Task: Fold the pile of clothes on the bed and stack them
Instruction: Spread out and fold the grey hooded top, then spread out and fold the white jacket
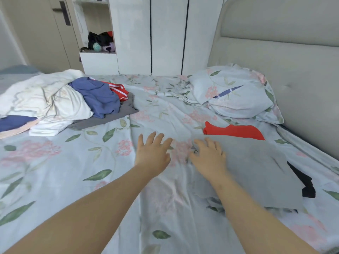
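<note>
A folded grey garment (256, 169) lies on the right of the bed, on top of a red garment (234, 131) and a black one (306, 182). My right hand (209, 158) rests flat on the grey garment's left edge, fingers spread. Over the bare floral sheet (91, 180) to its left is my left hand (153, 153), fingers straight and holding nothing. At the far left lies the unfolded pile: a blue garment (99, 98), a red one with white stripes (119, 89), a dark grey one (110, 117) and white fabric (49, 99).
A floral pillow (236, 94) leans by the padded headboard (293, 61) at the back right. White wardrobe doors (165, 33) stand behind the bed, with an open shelf (99, 57) holding dark items. A door is at the far left.
</note>
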